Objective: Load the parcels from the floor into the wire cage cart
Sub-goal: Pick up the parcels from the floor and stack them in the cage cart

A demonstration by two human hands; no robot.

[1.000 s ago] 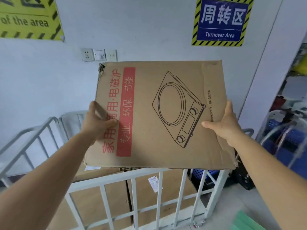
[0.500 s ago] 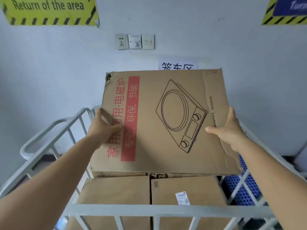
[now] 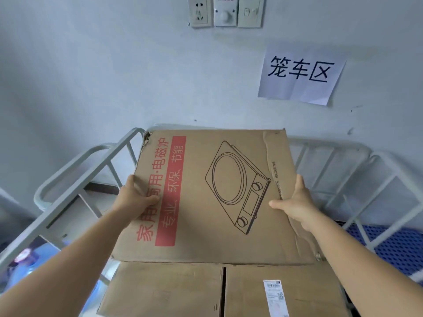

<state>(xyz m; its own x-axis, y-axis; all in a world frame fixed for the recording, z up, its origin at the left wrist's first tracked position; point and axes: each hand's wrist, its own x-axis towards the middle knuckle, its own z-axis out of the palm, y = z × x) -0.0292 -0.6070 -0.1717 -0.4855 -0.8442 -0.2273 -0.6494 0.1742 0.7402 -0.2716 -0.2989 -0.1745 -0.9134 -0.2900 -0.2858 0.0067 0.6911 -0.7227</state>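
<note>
Pale blue wall behind white wire cage cart [image 3: 75, 170] | left hand [image 3: 135, 197], right hand [image 3: 297, 202] clasped flat brown cardboard parcel [image 3: 212, 197] by opposite edges, above loaded cartons [image 3: 219, 291] | seemed stiff, light (contents maybe fragile).

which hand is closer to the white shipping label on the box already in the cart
Right. The right hand grips the held induction cooker box on its right edge, up from the shipping label and slightly to its right. The left hand holds the opposite edge, well off to the label's left.
</note>
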